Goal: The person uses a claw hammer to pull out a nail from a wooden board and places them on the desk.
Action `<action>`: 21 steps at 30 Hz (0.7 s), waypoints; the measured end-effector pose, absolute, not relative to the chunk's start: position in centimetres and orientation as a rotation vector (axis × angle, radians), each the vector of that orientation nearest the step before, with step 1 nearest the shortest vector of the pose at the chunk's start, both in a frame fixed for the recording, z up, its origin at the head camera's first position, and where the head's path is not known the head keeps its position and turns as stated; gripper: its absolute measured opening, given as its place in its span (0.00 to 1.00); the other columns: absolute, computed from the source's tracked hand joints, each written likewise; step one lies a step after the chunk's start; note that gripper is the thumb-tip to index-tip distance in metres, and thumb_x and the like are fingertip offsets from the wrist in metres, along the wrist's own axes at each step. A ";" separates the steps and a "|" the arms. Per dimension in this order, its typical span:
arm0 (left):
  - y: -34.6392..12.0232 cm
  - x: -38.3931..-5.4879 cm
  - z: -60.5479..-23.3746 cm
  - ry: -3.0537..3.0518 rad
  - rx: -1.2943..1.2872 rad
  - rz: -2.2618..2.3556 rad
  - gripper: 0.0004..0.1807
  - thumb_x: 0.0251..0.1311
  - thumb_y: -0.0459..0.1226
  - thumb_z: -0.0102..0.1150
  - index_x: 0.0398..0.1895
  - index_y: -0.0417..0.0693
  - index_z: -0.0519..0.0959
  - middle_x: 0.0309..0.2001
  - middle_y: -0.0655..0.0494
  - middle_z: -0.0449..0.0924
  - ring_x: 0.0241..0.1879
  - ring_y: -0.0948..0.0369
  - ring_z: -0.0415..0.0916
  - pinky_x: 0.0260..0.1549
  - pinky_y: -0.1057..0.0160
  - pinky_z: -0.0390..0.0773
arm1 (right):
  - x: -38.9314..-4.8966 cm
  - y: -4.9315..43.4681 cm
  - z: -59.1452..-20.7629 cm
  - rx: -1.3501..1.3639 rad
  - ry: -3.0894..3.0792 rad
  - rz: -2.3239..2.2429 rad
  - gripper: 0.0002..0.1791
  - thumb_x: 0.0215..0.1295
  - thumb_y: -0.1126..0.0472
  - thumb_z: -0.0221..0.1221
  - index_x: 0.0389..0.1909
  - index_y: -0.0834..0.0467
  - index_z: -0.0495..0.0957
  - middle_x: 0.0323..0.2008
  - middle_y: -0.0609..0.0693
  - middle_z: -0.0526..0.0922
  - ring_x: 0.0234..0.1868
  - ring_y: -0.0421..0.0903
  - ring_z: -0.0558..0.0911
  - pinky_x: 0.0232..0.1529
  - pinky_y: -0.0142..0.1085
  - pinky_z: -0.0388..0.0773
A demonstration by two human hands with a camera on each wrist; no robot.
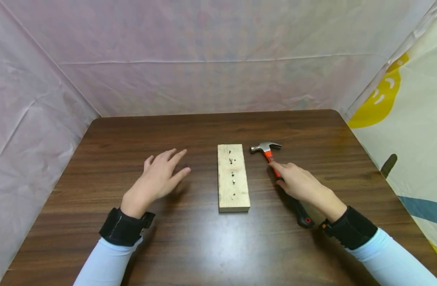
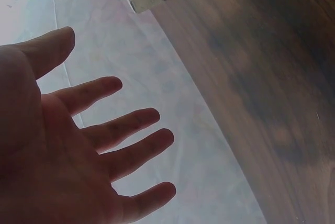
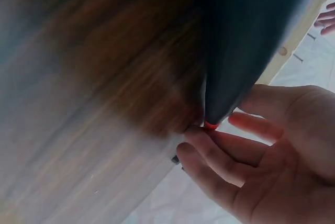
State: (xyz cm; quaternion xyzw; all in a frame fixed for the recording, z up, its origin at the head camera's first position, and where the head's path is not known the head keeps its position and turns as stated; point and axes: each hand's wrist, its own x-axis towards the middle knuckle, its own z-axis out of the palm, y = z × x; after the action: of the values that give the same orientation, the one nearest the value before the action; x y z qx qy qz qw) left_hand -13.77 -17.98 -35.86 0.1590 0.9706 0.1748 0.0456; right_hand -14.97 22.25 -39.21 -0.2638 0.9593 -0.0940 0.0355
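A claw hammer [image 1: 266,147] lies to the right of a pale wooden block [image 1: 233,194], its head pointing to the back of the table. My right hand [image 1: 300,180] holds it near the red neck, thumb on one side and fingers on the other. In the right wrist view the dark handle [image 3: 251,35] runs large and blurred past my fingertips. Several nails [image 1: 233,181] stand in a rough row along the block. To the block's left, my left hand [image 1: 155,176] hovers with fingers spread and holds nothing; its palm faces the left wrist view.
The brown wooden table [image 1: 189,242] has rounded back corners. Behind it and on the left hangs a pale creased sheet [image 1: 204,79]. On the right, another sheet [image 1: 411,151] carries yellow and blue patterns.
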 end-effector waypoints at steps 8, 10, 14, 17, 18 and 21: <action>-17.8 -13.7 -36.1 2.968 0.508 0.537 0.36 0.78 0.55 0.48 0.80 0.48 0.59 0.75 0.35 0.58 0.73 0.37 0.56 0.66 0.25 0.45 | -14.9 22.4 -39.5 -0.709 2.992 -0.237 0.20 0.64 0.63 0.70 0.47 0.72 0.76 0.36 0.61 0.78 0.34 0.56 0.81 0.31 0.49 0.80; -17.7 -13.7 -36.1 2.970 0.510 0.537 0.35 0.78 0.55 0.48 0.80 0.49 0.60 0.75 0.35 0.59 0.73 0.38 0.56 0.66 0.25 0.45 | -14.8 22.4 -39.7 -0.708 2.998 -0.271 0.15 0.63 0.64 0.70 0.41 0.69 0.76 0.31 0.56 0.75 0.29 0.52 0.78 0.26 0.47 0.78; -17.5 -13.7 -36.1 2.970 0.519 0.542 0.36 0.78 0.55 0.48 0.80 0.49 0.60 0.75 0.35 0.59 0.73 0.38 0.56 0.66 0.25 0.46 | -14.6 22.5 -39.9 -0.714 3.035 -0.335 0.16 0.61 0.69 0.70 0.43 0.73 0.75 0.31 0.59 0.74 0.28 0.55 0.78 0.27 0.49 0.79; -17.5 -13.7 -36.1 2.969 0.522 0.544 0.35 0.78 0.55 0.48 0.80 0.48 0.60 0.75 0.35 0.59 0.73 0.38 0.56 0.66 0.26 0.46 | -14.5 22.6 -39.8 -0.730 3.078 -0.332 0.20 0.60 0.73 0.69 0.49 0.79 0.74 0.33 0.63 0.75 0.30 0.59 0.80 0.31 0.51 0.81; -17.5 -13.7 -36.1 2.971 0.523 0.544 0.35 0.78 0.55 0.49 0.80 0.48 0.60 0.75 0.35 0.59 0.73 0.38 0.56 0.66 0.26 0.46 | -14.6 22.6 -39.8 -0.739 3.090 -0.327 0.21 0.60 0.73 0.68 0.49 0.80 0.73 0.33 0.64 0.75 0.31 0.60 0.80 0.31 0.52 0.81; -17.5 -13.7 -36.1 2.976 0.524 0.543 0.35 0.78 0.55 0.49 0.80 0.47 0.60 0.75 0.35 0.59 0.73 0.38 0.56 0.66 0.26 0.46 | -14.6 22.7 -39.6 -0.773 3.115 -0.317 0.20 0.59 0.75 0.68 0.49 0.81 0.74 0.32 0.64 0.74 0.31 0.61 0.79 0.32 0.52 0.81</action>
State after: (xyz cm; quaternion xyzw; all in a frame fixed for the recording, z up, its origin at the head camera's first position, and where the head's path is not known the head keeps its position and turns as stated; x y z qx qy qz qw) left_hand -13.72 -17.49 -36.09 0.1705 0.9687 0.1768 0.0357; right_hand -14.62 22.67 -39.65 -0.2395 0.9650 -0.0982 -0.0420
